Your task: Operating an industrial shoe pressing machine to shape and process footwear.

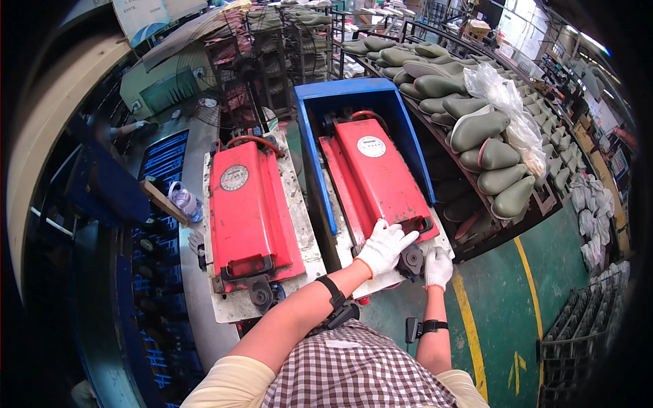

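Two long red covers lie side by side on pale, worn base plates, each with a round dial and a black handle. On the right red cover (377, 170), my left hand (385, 249) in a white knit glove rests at the near end, fingers spread beside the black handle (416, 226). Just below that handle is a round black clamp knob (411, 260), between my two hands. My right hand (438, 267), gloved too, is closed at the plate's near right corner; what its fingers hold is hidden. The left red cover (248, 197) stands untouched.
A blue hood (350, 88) surrounds the right unit's far end. Green-grey boot-shaped pieces (479, 129) fill a rack to the right, with clear plastic (500, 95) over some. A lilac jug (185, 200) stands left. Another person's arm (129, 128) shows far left. Wire racking (585, 333) stands near right.
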Available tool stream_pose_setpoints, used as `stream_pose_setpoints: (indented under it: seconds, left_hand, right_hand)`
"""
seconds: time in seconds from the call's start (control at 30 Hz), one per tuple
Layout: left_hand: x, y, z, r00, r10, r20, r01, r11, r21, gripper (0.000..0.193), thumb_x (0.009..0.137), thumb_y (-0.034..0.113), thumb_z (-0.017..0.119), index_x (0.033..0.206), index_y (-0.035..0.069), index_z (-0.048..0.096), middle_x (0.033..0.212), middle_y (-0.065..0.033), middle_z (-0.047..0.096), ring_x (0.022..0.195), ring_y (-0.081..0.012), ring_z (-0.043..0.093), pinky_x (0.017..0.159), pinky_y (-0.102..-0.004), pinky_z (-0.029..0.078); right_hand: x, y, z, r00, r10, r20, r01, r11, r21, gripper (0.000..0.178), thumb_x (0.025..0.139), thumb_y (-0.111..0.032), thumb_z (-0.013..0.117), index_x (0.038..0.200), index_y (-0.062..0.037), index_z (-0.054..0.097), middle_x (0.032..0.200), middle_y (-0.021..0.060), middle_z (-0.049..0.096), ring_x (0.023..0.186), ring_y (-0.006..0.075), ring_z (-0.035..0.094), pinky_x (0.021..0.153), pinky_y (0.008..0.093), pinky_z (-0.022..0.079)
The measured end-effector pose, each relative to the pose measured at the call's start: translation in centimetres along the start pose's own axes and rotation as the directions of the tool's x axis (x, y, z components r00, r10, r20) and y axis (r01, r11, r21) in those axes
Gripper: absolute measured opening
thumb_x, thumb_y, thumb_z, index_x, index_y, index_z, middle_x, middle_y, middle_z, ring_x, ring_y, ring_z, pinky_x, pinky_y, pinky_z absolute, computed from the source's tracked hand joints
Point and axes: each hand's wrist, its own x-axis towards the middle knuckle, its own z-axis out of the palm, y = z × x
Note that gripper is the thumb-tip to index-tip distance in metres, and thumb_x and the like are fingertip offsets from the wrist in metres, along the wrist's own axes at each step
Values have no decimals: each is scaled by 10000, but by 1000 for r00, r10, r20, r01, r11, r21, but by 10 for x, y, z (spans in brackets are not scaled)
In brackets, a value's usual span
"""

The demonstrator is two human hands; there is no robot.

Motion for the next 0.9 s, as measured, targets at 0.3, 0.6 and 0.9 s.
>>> stream_pose_setpoints:
  seconds: [0.3, 0.6, 0.9]
  left_hand:
    - [1, 7, -6, 1000, 1, -7, -1, 998, -56, 533, 780, 137, 682, 1308, 157, 613, 942, -50, 616, 982, -242, 616, 874, -468, 386]
    - [51, 3, -62, 997, -73, -24, 71, 994, -78, 317, 932, 312, 698, 1217, 188, 637, 869, -89, 644, 907, -314, 654, 883, -533, 411]
    - [140, -40, -152, 962, -90, -258, 60, 991, -122, 566, 839, 292, 710, 1375, 131, 627, 1243, -164, 646, 1240, -362, 579, 1092, -491, 418]
  right_hand:
    - [-102, -24, -49, 957, 26, 289, -26, 1000, -5, 646, 1031, -337, 568, 1626, -188, 364, 1432, 221, 611, 1094, 450, 699, 948, 508, 557]
    - [-72, -38, -64, 909, -356, 217, 259, 890, 376, 313, 936, -197, 672, 1233, -120, 733, 1064, 183, 750, 996, 355, 727, 884, 437, 576]
    - [50, -123, 29, 870, -443, 215, 441, 895, 61, 678, 807, -369, 812, 1375, -67, 595, 1383, 286, 547, 1263, 479, 538, 1064, 517, 470]
